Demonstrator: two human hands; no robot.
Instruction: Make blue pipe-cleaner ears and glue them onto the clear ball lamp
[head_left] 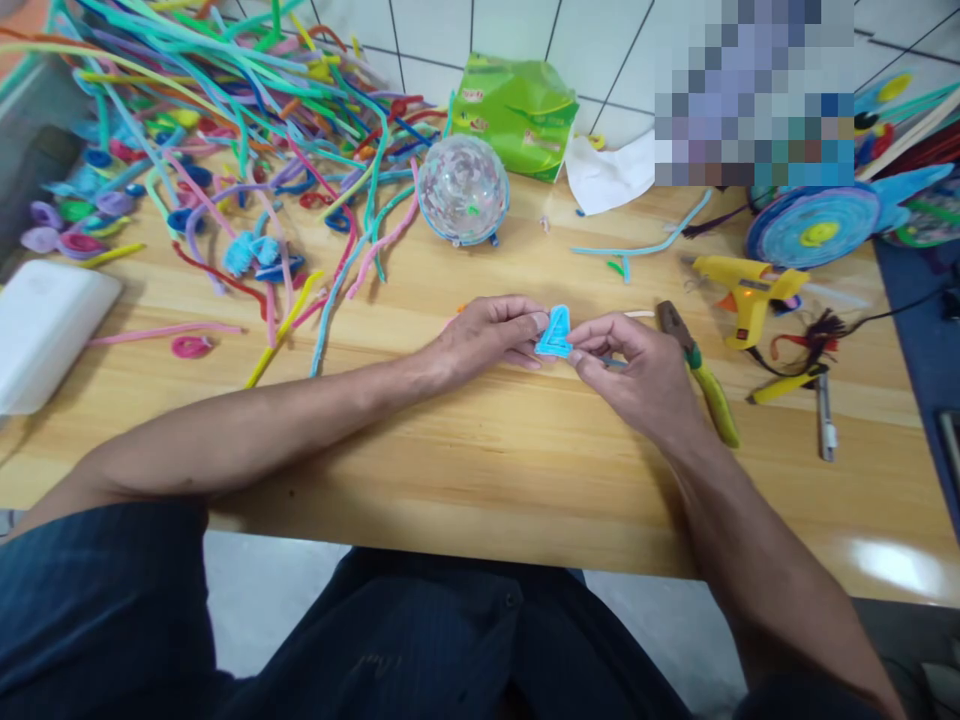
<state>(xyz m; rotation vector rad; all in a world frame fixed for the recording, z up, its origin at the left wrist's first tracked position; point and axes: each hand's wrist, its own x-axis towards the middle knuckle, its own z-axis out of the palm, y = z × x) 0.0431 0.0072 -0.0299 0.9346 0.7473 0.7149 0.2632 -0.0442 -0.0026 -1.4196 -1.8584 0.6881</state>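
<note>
Landmark: the ball (463, 190), clear and speckled with a blue rim, sat on the table (450, 440).
Blue piece: a small fuzzy triangle (556, 335), held between both hands, nearer the person than the ball and a little to its right.
Left hand: this hand (499, 335), on the ball's near side, pinched the triangle's left edge between thumb and fingers; the other fingers were bent beneath.
Right hand: this hand (637, 370), to the near right of the ball, had thumb and forefinger pinching the triangle's lower right corner; how firmly, I could not tell.
Pliers: the pliers (705, 385) lay right of the ball and nearer the person, just beside the right hand.
Glue gun: the yellow glue gun (746, 295) lay well to the ball's right, a small orange light showing on it.
Cutter: the cutter (826, 415) lay farther right of the ball, and nearer the person.
Disc: a coiled blue disc (814, 225) with a yellow centre stood well right of the ball.
Packet: a green packet (514, 115) stood just behind the ball.
Stems: a tangled, many-coloured heap (262, 80) spread left of the ball.
</note>
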